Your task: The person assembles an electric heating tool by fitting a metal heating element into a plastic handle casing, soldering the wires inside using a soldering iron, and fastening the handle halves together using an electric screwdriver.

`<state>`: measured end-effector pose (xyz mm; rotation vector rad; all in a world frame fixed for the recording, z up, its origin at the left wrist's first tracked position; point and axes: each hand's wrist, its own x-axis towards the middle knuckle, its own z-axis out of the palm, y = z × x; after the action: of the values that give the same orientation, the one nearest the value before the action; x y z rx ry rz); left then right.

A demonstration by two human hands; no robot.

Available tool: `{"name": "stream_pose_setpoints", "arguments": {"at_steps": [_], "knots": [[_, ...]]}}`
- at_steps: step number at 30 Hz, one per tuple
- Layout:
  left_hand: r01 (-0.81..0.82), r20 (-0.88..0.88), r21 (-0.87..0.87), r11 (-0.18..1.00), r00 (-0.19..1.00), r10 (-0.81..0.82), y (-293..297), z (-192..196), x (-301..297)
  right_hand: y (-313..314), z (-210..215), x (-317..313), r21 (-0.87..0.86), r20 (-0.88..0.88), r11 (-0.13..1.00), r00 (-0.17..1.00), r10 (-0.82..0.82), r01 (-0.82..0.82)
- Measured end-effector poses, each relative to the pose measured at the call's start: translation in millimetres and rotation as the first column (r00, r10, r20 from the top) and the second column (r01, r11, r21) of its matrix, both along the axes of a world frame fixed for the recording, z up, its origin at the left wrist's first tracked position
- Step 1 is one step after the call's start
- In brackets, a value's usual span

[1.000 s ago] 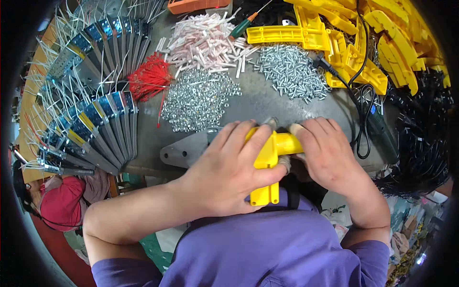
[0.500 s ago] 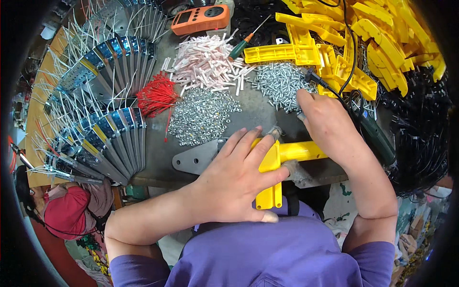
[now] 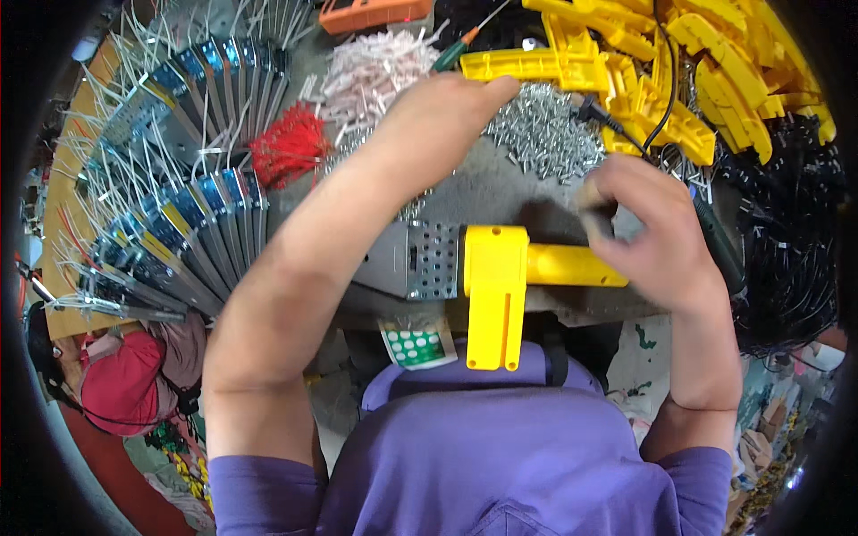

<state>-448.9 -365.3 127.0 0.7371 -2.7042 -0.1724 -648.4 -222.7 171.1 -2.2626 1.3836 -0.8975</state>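
Observation:
A yellow T-shaped plastic part (image 3: 497,268) lies at the table's front edge, its stem pointing toward me. Its left side meets a grey metal plate with rows of holes (image 3: 433,259). My left hand (image 3: 456,112) reaches over the far side of the table, between the white sleeve pieces (image 3: 380,71) and the pile of silver screws (image 3: 547,134); its thumb shows, but the other fingers are hidden. My right hand (image 3: 657,232) hovers above the yellow part's right arm, blurred, fingers curled round toward the thumb. Whatever it may hold is too small to make out.
Fanned metal plates with white wires (image 3: 179,214) stand at left, near red wire pieces (image 3: 290,147). Beyond are a green-handled screwdriver (image 3: 456,49) and an orange meter (image 3: 375,12). Yellow plastic parts (image 3: 724,71), a black cable (image 3: 666,89) and black pieces (image 3: 786,241) crowd the right.
My left hand has let go of the yellow part and moved away to the far side. My right hand has drawn back from the screws toward me. The view has shifted slightly.

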Motion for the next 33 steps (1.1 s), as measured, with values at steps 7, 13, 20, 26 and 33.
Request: {"name": "stream_pose_setpoints", "arguments": {"at_steps": [7,13,20,26,33], "knots": [[-0.006,0.063,-0.067,0.998,0.998,0.01,-0.4,-2.8,-4.0,61.1,-22.3,38.1,0.231,0.439,0.917,0.876,0.2,-0.325],[-0.024,-0.228,0.146,0.989,0.972,0.057,39.5,33.3,18.7,73.3,-32.3,42.6,0.041,0.319,0.9,0.859,0.4,-0.435],[0.299,-0.386,0.828,0.474,0.917,0.097,116.1,55.1,72.3,39.4,-8.1,17.6,0.024,0.107,0.999,0.993,0.039,-0.041],[0.116,-0.191,0.861,0.495,0.976,0.104,139.9,54.2,82.6,-20.9,-20.9,-5.7,0.062,-0.492,0.996,0.87,-0.024,0.063],[0.092,-0.165,0.817,0.57,0.983,0.078,149.7,48.3,81.7,-21.9,-5.0,-11.3,0.192,-0.183,0.971,0.967,0.179,-0.144]]}}
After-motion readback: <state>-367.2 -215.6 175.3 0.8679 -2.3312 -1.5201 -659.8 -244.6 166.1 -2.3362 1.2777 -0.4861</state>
